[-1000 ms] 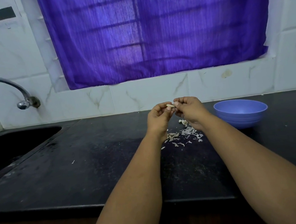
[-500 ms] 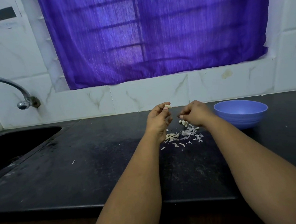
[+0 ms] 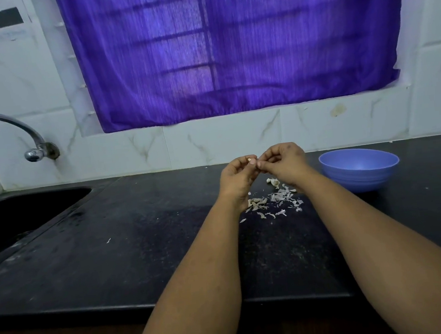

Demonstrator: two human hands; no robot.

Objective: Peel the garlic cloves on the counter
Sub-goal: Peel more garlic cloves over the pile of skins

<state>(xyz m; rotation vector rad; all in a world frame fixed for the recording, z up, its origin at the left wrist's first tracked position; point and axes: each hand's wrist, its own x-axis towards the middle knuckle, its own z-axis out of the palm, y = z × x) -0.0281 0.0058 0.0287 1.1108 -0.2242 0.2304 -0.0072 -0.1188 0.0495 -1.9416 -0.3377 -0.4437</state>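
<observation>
Left hand pinched a clove up over the desk, and the right hand, fingers curled, picked at its tip. Skins lay on the desk below, bowl to the right. Risk: the small clove could slip from the pinch and drop among the skins, or the skin could tear off in bits.

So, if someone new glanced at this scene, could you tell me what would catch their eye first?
Probably the big purple curtain over the window, filling the top of the view. Next, the left hand and right hand meeting above the black counter, pinching a small garlic clove between them, with a scatter of pale peels just below. A blue bowl sits to the right, a dark sink and tap far left.
</observation>
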